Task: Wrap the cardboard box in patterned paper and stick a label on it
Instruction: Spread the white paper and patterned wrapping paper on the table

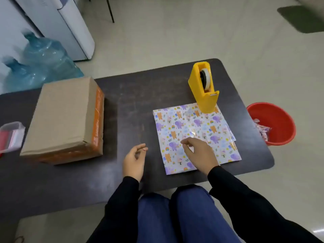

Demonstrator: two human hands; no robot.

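The dark surface (133, 95) took up most of the view, and the patterned paper (196, 130) lay flat on its right part. Far off to the left of the paper and beyond the surface's far edge stood blue water jugs (43, 57). The cardboard box (64, 118) sat on the surface well to the left of the paper, closed, its plain brown top up and an orange printed side turned toward the paper, with bare surface between the two. The paper itself was a folded sheet printed with purple elephants, orange bears and rainbows, its near edge close to the surface's near edge. A red bucket (278, 118) stood on the floor to the right of the paper, past the surface's edge, with crumpled scraps inside. A yellow tape dispenser (201, 88) stood upright at the paper's far edge, its near foot resting on the sheet, a roll of tape in its slot. Much farther left of the paper than the box, a clear plastic container (11, 135) sat at the frame's edge. The right hand (199, 155) hung over the near middle of the paper, its fingers (185, 142) loosely curled with a gap between thumb and forefinger, nothing held; whether the tips touched the sheet could not be told. The left hand (134, 160) was over bare surface just left of the paper, fingers relaxed and lightly curled, grasping nothing. Both arms wore black sleeves.
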